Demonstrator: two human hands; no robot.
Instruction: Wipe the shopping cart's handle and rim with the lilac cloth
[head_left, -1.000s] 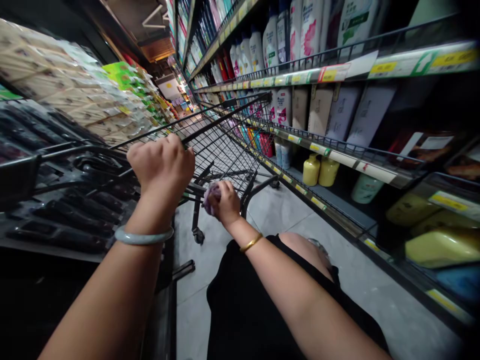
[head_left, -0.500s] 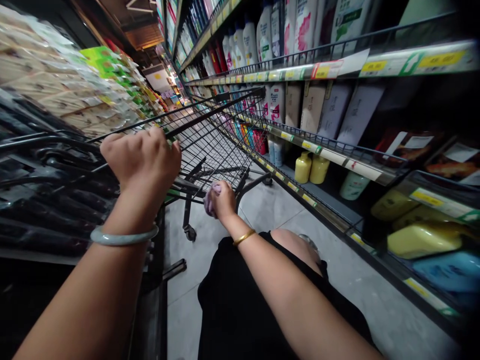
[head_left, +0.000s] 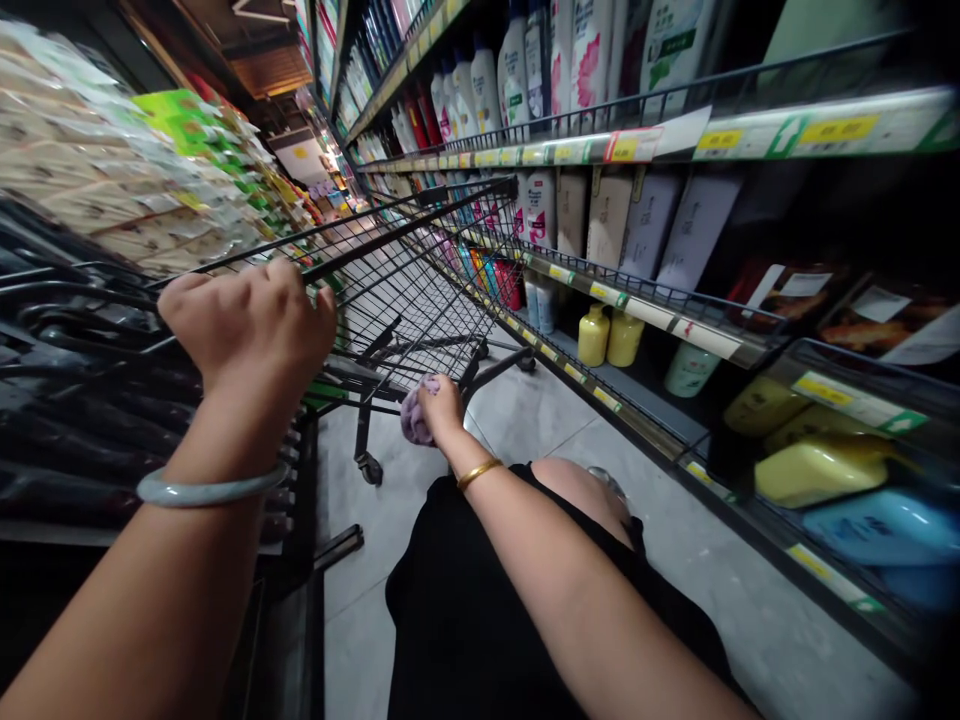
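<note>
My left hand (head_left: 244,320), with a pale bangle (head_left: 212,489) at the wrist, is wrapped around a dark bar of the black wire shopping cart (head_left: 397,234). Lower and to the right, my right hand (head_left: 444,408) is closed on a crumpled purple cloth (head_left: 415,415). A gold bracelet (head_left: 480,473) circles that wrist. The cloth is close to the cart's near lower edge; whether it touches the cart I cannot tell. The fingertips of my left hand are hidden behind its back.
Shelves of shampoo bottles (head_left: 592,55) run along the right, with yellow bottles (head_left: 593,336) lower down. Stacked plastic-wrapped packages (head_left: 90,150) line the left. Grey floor tiles (head_left: 525,410) lie beneath the cart; a cart caster (head_left: 369,469) rests there.
Both hands and the surroundings have shifted slightly left in view. My right hand is a little lower, and more of the purple cloth shows. Both grips stay the same.
</note>
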